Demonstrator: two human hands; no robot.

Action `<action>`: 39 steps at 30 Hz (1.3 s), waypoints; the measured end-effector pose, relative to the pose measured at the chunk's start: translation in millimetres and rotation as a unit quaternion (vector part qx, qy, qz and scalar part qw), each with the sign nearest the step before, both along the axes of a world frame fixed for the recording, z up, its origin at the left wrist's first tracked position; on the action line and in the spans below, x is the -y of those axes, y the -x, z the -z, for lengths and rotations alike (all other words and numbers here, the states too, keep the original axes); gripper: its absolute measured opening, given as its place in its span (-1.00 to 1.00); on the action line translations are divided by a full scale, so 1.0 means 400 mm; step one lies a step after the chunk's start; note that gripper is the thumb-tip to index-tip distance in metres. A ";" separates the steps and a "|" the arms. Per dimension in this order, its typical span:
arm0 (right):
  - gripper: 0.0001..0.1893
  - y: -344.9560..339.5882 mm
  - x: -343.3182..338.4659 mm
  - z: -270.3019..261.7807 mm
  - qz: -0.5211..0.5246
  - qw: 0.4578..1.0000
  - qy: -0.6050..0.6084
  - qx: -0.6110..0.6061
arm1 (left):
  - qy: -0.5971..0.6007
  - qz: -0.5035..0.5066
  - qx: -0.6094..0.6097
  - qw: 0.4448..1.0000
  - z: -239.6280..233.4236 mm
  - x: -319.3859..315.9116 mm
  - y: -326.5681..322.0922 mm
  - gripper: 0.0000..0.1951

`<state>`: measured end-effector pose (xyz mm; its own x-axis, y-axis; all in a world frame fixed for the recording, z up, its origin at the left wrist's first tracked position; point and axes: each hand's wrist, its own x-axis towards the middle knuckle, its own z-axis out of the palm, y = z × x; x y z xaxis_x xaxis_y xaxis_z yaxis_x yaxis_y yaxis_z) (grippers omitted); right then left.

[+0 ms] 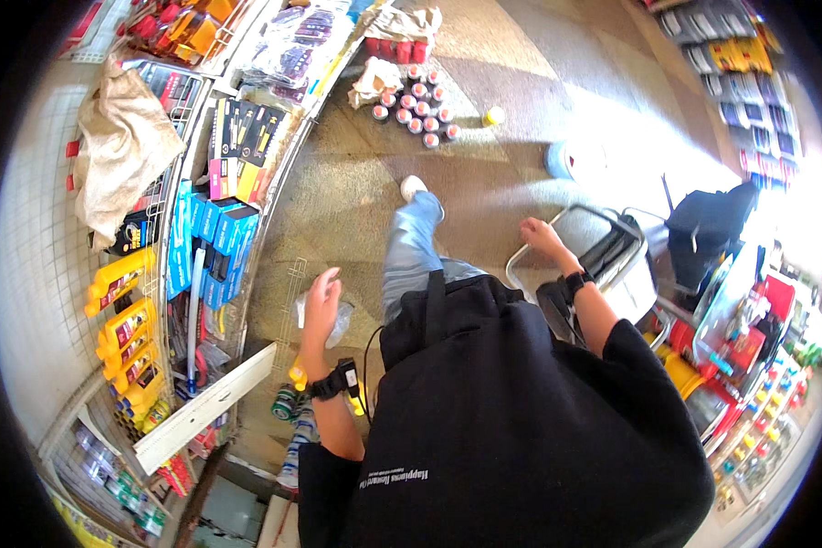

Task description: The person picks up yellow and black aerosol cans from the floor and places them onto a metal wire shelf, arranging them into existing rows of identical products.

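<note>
My left hand (322,308) hangs in the air at my left side with no object in it, its fingers lightly bent. Under it on the floor are a clear plastic bag (341,322) and a wire rack (292,291). My right hand (541,236), its fingers curled, is beside the metal frame of a chair (613,250); no held object shows, and I cannot tell if it touches the frame. Ahead on the floor stands a group of dark bottles with red and white caps (421,107). One of my legs (414,240) is stretched forward in a stride.
Shelving on the left holds blue boxes (229,240), yellow bottles (127,335) and a brown cloth (123,147). A white board (205,409) juts from it. A yellow-capped container (493,116) and a blue bucket (558,159) stand ahead. A black bag (709,233) and a glass-topped counter (729,308) are on the right.
</note>
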<state>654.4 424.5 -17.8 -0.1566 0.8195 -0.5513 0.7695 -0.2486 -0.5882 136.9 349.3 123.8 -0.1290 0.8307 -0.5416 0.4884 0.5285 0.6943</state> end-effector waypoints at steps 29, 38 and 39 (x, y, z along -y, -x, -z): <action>-0.28 -0.242 -1.013 0.672 -0.064 0.912 0.382 0.137 | 0.044 -0.042 0.028 0.998 1.171 -0.905 -1.164 -0.65; -0.17 -0.286 -1.111 1.163 0.233 0.828 0.509 -0.024 | 0.138 -0.179 0.064 0.972 1.569 -1.036 -1.346 -0.33; -0.24 -0.268 -1.111 1.186 0.252 0.810 0.528 -0.046 | 0.115 -0.178 0.034 0.977 1.593 -1.025 -1.356 -0.31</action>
